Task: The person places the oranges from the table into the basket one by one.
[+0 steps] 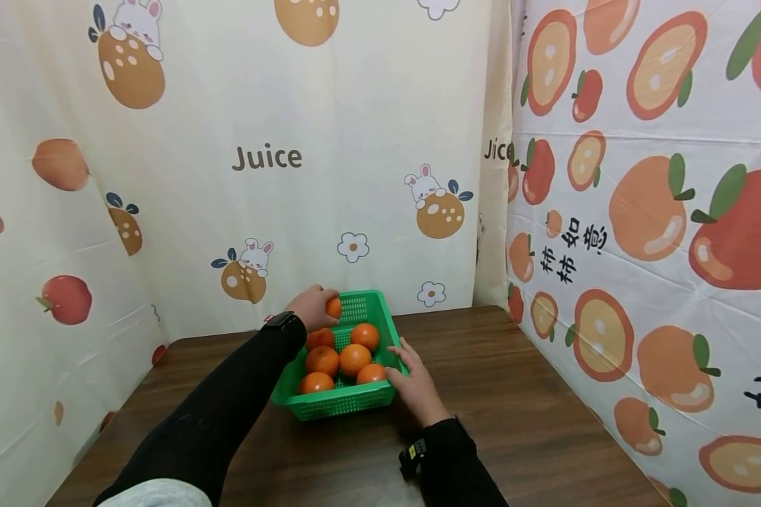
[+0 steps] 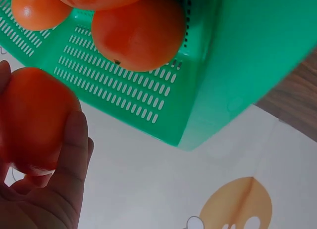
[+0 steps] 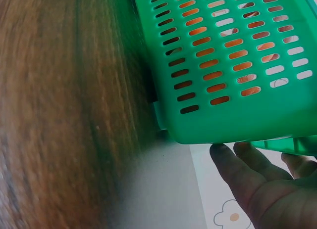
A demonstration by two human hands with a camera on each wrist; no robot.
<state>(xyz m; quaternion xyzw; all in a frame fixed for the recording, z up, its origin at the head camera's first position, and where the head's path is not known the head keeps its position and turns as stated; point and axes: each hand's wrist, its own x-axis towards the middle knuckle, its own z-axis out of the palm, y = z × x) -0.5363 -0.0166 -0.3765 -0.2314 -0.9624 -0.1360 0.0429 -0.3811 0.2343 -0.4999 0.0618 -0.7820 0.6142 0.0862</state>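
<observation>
An orange (image 1: pixel 333 308) is gripped in my left hand (image 1: pixel 313 308), above the far left part of a green plastic basket (image 1: pixel 382 320). In the left wrist view, fingers wrap the held orange (image 2: pixel 37 120) beside the basket's slotted wall (image 2: pixel 119 90). Several more oranges (image 1: pixel 355 360) lie in the basket. My right hand (image 1: pixel 421 387) is at the basket's right rim, its fingers extended toward the inside. In the right wrist view, the fingertips of the right hand (image 3: pixel 272 189) touch or nearly touch the rim edge of the basket (image 3: pixel 237 120).
The basket stands on a dark wooden table (image 1: pixel 482 394). Behind it hangs a pale printed curtain (image 1: pixel 380 141), with another fruit-print curtain (image 1: pixel 609 211) along the right side. A dark band (image 1: pixel 282 320) is on the left wrist and a small black device (image 1: pixel 412 456) on the right.
</observation>
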